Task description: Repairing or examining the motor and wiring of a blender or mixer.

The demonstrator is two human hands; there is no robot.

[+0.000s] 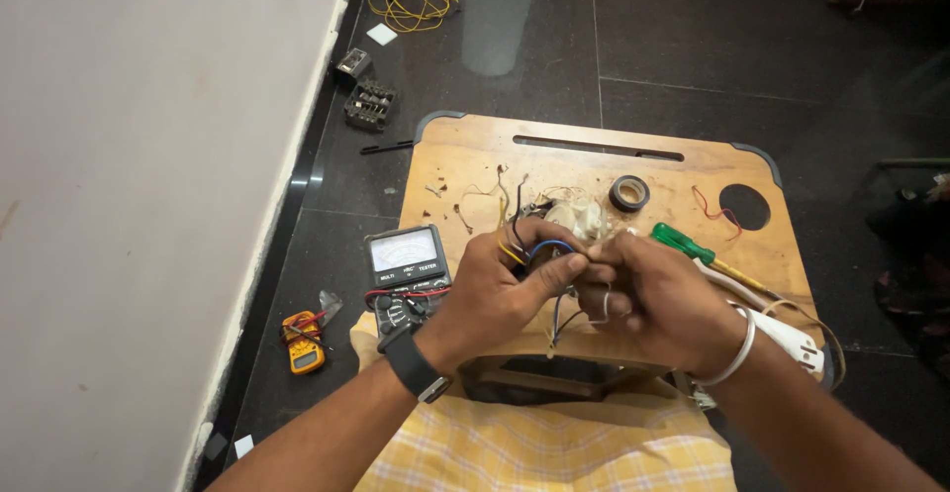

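My left hand (510, 289) and my right hand (653, 299) meet over the middle of a small wooden lap table (475, 155). Both grip a small bundle of coloured wires (539, 247), blue, yellow and black, that runs into a dark part hidden between the fingers. A pale lump of tangled wire and plastic (584, 217) lies just beyond my fingertips. My left wrist wears a black watch, and my right wrist a white bangle.
A grey analogue multimeter (406, 264) lies at the table's left edge. A roll of black tape (629, 193), a green-handled screwdriver (683, 243) and a white plug (792, 339) sit to the right. A yellow meter (303, 344), yellow cable (411, 2) and small parts lie on the dark floor.
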